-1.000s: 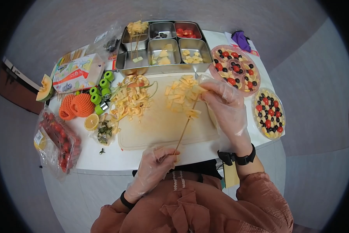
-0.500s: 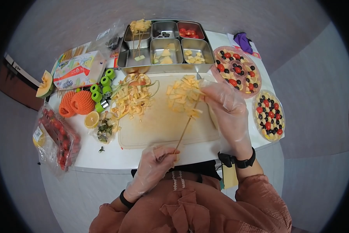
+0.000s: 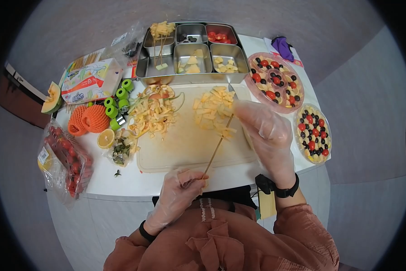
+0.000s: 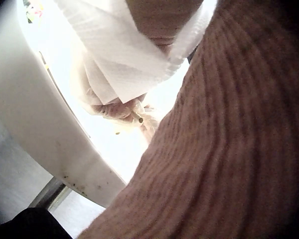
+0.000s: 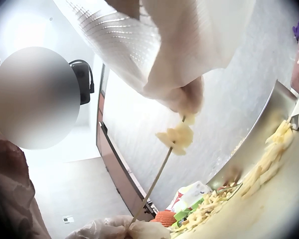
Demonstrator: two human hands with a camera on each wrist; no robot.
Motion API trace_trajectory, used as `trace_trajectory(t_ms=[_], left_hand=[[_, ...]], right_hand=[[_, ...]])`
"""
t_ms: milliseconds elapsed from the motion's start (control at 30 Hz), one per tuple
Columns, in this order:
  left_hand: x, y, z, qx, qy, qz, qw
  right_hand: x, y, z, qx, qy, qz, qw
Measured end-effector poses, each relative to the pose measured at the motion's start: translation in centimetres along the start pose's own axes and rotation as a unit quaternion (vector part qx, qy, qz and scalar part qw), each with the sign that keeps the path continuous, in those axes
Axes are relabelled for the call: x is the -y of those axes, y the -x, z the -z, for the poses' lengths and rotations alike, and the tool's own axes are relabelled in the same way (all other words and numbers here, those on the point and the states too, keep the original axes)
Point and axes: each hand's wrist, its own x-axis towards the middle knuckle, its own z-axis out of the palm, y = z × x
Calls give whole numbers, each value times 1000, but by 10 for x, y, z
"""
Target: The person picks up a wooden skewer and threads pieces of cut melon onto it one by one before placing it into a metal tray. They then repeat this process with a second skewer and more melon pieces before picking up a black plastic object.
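A: Where is your skewer (image 3: 215, 152), seen from the cutting board (image 3: 185, 144)?

B: You have it slanting over the board's near edge, its lower end in your left hand (image 3: 178, 192), its upper end over the board's right half. Your left fingers curl firmly round the stick. The left wrist view is mostly sleeve and glare, so it adds little.

A: And your right hand (image 3: 268, 128)?

B: It is over the right side of the board, drawn in narrow at the skewer's tip, where you pinch a small yellow fruit piece (image 5: 190, 119). Just below, fruit slices (image 5: 177, 138) are already threaded on the stick. Both your hands wear thin clear gloves.

A: What lies on the board?

B: You have a pile of cut fruit (image 3: 212, 106) on its right half and a heap of peelings (image 3: 155, 113) at its left side.

A: And around it, on your white bench (image 3: 121, 180)?

B: Beyond the board you have a steel tray (image 3: 185, 80) with tubs of fruit. Left of it are half a lemon (image 3: 105, 138), orange foam nets (image 3: 96, 119), green cutters (image 3: 122, 94) and a bag of tomatoes (image 3: 72, 167).
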Motion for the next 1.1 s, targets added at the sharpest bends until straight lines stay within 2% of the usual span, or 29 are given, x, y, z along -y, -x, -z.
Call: trace_trajectory(t_ms=[67, 167, 600, 667, 767, 867, 1100], left_hand=[[1, -1, 0, 0, -2, -13, 1000], [2, 0, 0, -6, -21, -23, 999], [-1, 1, -2, -15, 6, -20, 1000], [0, 1, -2, -18, 6, -22, 1000], [-4, 1, -3, -19, 9, -17, 1000], [-1, 1, -2, -15, -6, -15, 1000], [-5, 3, -1, -10, -5, -19, 1000]], right_hand=[[-3, 2, 1, 14, 32, 45, 998], [-4, 5, 4, 29, 58, 61, 996], [2, 9, 6, 39, 23, 41, 998], [-1, 13, 4, 56, -14, 44, 997], [3, 12, 5, 58, 5, 35, 998], [1, 12, 3, 47, -4, 68, 997], [4, 11, 5, 53, -15, 55, 997]])
